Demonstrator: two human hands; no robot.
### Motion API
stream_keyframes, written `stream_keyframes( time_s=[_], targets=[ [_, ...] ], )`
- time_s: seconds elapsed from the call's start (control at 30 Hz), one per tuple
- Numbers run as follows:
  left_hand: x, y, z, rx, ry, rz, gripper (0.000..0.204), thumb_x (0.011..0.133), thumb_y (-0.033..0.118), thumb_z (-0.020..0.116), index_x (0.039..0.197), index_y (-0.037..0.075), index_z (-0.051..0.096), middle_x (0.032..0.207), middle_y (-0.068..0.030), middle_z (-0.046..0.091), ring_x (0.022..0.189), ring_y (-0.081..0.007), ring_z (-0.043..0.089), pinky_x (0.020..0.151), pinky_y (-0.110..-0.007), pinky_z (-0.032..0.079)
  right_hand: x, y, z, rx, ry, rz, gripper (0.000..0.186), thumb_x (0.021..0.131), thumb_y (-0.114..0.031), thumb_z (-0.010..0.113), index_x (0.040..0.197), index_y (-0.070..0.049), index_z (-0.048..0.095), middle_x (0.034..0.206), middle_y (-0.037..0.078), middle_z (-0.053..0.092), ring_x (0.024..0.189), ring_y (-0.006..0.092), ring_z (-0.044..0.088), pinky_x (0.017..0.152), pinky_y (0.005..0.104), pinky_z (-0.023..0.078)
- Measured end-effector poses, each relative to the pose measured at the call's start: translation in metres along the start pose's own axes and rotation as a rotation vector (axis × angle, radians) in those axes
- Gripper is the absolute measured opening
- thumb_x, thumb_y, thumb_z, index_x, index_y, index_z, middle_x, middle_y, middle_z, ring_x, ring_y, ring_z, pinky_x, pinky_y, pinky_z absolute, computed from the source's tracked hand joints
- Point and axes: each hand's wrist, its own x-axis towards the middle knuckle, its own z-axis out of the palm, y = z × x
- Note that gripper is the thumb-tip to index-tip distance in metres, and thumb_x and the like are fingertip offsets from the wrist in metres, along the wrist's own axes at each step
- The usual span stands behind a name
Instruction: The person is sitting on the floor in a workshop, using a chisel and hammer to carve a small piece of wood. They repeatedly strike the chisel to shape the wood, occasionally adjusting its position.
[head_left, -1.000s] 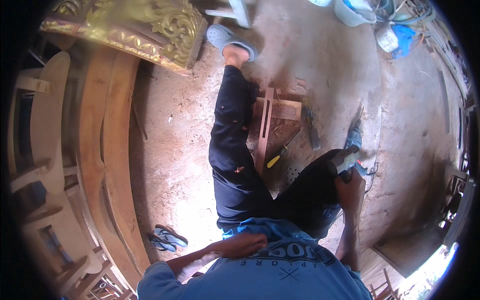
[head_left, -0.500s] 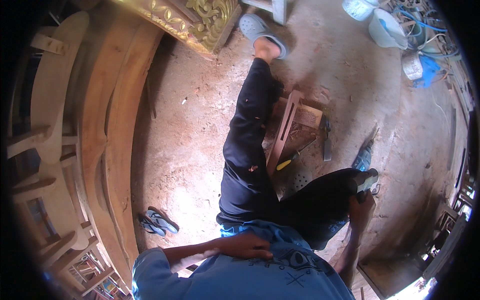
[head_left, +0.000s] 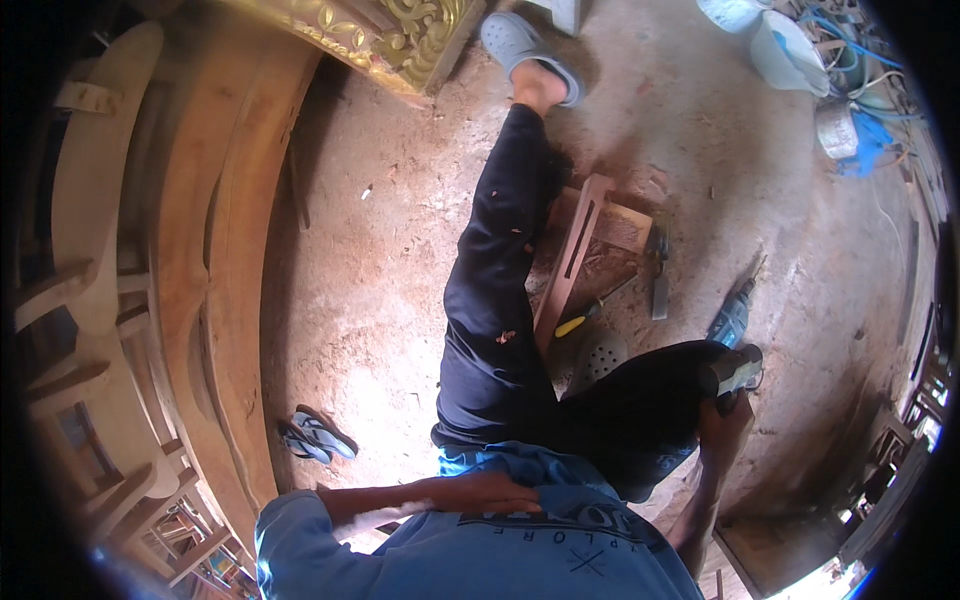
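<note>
My left hand [head_left: 492, 492] lies against the front of my blue shirt near its hem, fingers held flat and nothing visible in it. Beside my bent knee, my right hand [head_left: 724, 428] is closed on a grey-and-dark tool [head_left: 740, 372], whose kind I cannot make out. On the floor just beyond that tool lies a blue power drill [head_left: 731, 318], its bit pointing away. Between my legs a long slotted piece of wood [head_left: 572, 262] rests across a wooden block [head_left: 624, 228]. A yellow-handled tool [head_left: 571, 326] and a flat metal blade [head_left: 659, 297] lie close by.
Long wooden boards [head_left: 235, 250] and a wooden frame [head_left: 95, 220] stand on the left. A gold carved panel [head_left: 415, 40] is at the far side. Flip-flops [head_left: 322, 434] lie at left; buckets [head_left: 785, 55] and tangled cables are at far right.
The view has shifted slightly. My left hand's fingers have drawn in a little across the shirt. My right hand keeps its grip on the tool beside my knee.
</note>
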Motion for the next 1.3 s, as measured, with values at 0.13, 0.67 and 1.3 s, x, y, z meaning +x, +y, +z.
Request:
stream_keyframes(
  time_s=[0.13, 0.67, 1.3],
  targets=[
    [0.007, 0.002, -0.005, -0.011, -0.025, -0.063, 0.051, 0.109, 0.049, 0.039, 0.115, 0.003, 0.061, 0.097, -0.0168, 0.061, 0.094, -0.0314, 0.061, 0.087, -0.041, 0.047, 0.003, 0.006, 0.0, 0.041, -0.028, 0.042, 0.032, 0.077, -0.006, 0.067, 0.107, 0.005, 0.066, 0.08, 0.017, 0.07, 0.067, 0.0208, 0.063, 0.067, 0.0386, 0.05],
    [-0.002, 0.004, -0.032, 0.014, 0.07, -0.194, 0.03, 0.109, 0.035, 0.047, 0.11, 0.007, 0.057, 0.091, -0.0083, 0.057, 0.085, -0.0205, 0.059, 0.076, -0.036, 0.049, 0.001, 0.015, -0.002, 0.081, -0.009, 0.006, 0.035, 0.078, -0.011, 0.069, 0.109, 0.006, 0.065, 0.076, 0.013, 0.069, 0.062, 0.0191, 0.059, 0.061, 0.0374, 0.049],
    [0.195, -0.072, -0.181, 0.437, 1.709, 0.073, 0.062, 0.089, 0.028, 0.074, 0.14, 0.004, 0.048, 0.131, -0.0229, 0.059, 0.124, -0.041, 0.055, 0.103, -0.049, 0.045, 0.155, 0.1, -0.015, 0.402, -0.044, -0.084, 0.019, 0.085, -0.011, 0.06, 0.096, 0.003, 0.064, 0.067, 0.005, 0.059, 0.051, 0.0133, 0.057, 0.046, 0.0298, 0.045]
  ],
)
